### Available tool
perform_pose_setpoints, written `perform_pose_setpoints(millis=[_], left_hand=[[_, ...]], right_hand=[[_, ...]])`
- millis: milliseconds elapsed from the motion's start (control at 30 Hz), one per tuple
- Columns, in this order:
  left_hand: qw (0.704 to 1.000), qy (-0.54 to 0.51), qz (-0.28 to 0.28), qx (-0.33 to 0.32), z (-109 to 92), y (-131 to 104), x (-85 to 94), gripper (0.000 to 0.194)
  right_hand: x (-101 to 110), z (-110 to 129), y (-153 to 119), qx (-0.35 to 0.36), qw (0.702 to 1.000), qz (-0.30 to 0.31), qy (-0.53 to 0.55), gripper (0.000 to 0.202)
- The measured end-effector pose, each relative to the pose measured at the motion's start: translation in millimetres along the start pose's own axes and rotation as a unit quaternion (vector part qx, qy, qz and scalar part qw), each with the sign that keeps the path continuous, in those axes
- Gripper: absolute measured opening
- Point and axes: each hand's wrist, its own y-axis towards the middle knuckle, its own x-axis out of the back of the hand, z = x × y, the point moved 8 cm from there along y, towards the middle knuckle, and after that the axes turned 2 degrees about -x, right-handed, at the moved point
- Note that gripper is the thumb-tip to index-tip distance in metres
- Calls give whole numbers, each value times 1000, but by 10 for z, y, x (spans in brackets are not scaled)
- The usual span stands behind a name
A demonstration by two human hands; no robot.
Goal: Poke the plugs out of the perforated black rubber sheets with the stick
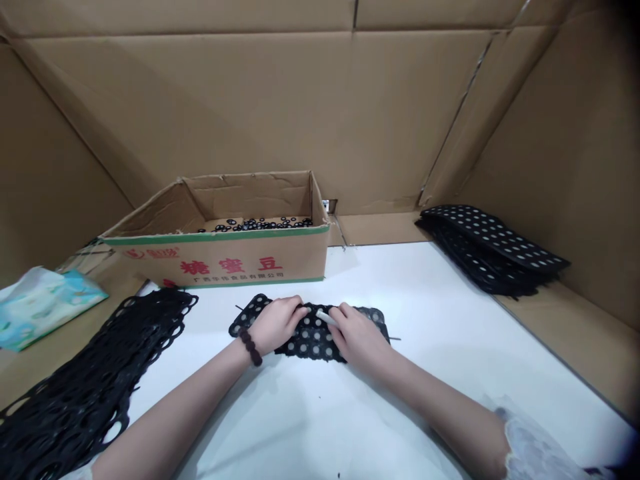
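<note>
Palm-down, my left hand (pixel 277 325) presses flat on the black rubber sheet (pixel 310 333), lying lengthwise left-to-right; my right hand (pixel 357 333) pinches a white tool (pixel 326 318)

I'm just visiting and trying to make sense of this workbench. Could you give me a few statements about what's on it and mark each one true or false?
1. Both hands rest on a black perforated sheet lying on the white table. True.
2. The right hand holds a red screwdriver. False: it holds a slim white tool.
3. The cardboard box holds small black rings. True.
4. The left hand is inside the box. False: it lies on the sheet, in front of the box.
5. A stack of perforated sheets lies at the far right. True.
</note>
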Motion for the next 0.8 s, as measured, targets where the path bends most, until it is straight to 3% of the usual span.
perform_pose_setpoints(millis=[200, 433, 800], left_hand=[[999, -32, 5, 15, 40, 0, 14, 29], [988, -107, 110, -23, 6, -13, 9, 21], [989, -100, 103, -20, 19, -17, 11, 17]], right_hand=[[-13, -54, -58, -39, 991, 88, 90, 12], [-17, 45, -51, -50, 982, 96, 157, 26], [-55, 55, -26, -61, 989, 89, 98, 26]])
